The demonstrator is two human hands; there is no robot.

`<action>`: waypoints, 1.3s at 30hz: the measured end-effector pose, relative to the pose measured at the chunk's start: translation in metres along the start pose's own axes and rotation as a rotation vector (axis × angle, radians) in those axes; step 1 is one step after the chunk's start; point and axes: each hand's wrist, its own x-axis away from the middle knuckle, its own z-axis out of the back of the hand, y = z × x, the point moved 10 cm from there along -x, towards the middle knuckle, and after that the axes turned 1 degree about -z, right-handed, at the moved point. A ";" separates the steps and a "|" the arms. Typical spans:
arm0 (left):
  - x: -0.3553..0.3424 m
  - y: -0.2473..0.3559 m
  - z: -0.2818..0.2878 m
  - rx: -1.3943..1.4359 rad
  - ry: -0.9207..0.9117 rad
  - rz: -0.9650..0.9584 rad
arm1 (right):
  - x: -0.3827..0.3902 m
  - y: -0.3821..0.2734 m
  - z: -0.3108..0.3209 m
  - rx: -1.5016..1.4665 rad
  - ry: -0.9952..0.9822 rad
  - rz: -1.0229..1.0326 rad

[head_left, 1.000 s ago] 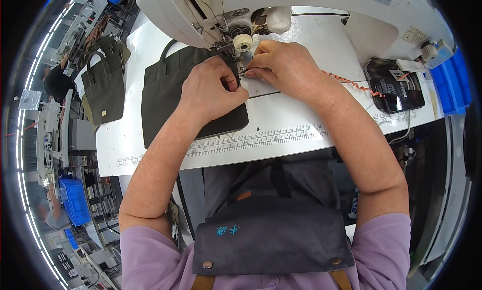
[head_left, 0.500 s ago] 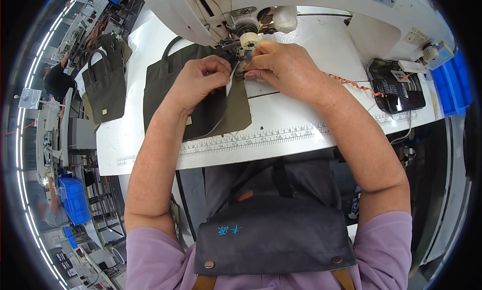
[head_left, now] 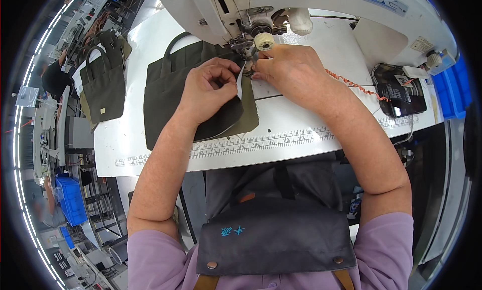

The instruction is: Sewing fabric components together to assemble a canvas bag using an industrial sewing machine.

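A dark green fabric bag piece (head_left: 170, 96) with a handle loop lies on the white table under the head of a sewing machine (head_left: 201, 18). My left hand (head_left: 208, 91) is over its right part, thumb and fingers curled together at a raised edge where a narrow white strip (head_left: 241, 81) shows. Beneath that edge an olive fabric layer (head_left: 249, 109) sticks out to the right. Close beside the presser foot (head_left: 248, 64), my right hand (head_left: 296, 76) has its fingers drawn together; their tips are partly hidden, and what they grip cannot be made out.
Further left, another dark green bag piece (head_left: 103, 84) with a handle hangs over the table edge. A ruler strip (head_left: 241, 144) runs along the near side of the table (head_left: 150, 164). On the right are a black device (head_left: 399, 94), an orange coiled cord (head_left: 356, 86) and a blue bin (head_left: 449, 91).
The view has shifted slightly, moving the machine and table rightward in the picture. The fingers of my left hand have curled a little more; my right hand stays by the presser foot.
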 end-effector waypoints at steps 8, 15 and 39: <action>0.002 0.006 -0.004 -0.087 0.015 -0.016 | 0.004 0.013 0.015 -0.110 0.124 -0.058; 0.002 0.006 -0.004 -0.105 0.018 0.007 | -0.002 -0.001 0.005 0.054 0.099 0.009; 0.036 0.053 -0.033 -0.905 0.117 -0.395 | 0.000 -0.019 0.006 0.193 0.117 0.088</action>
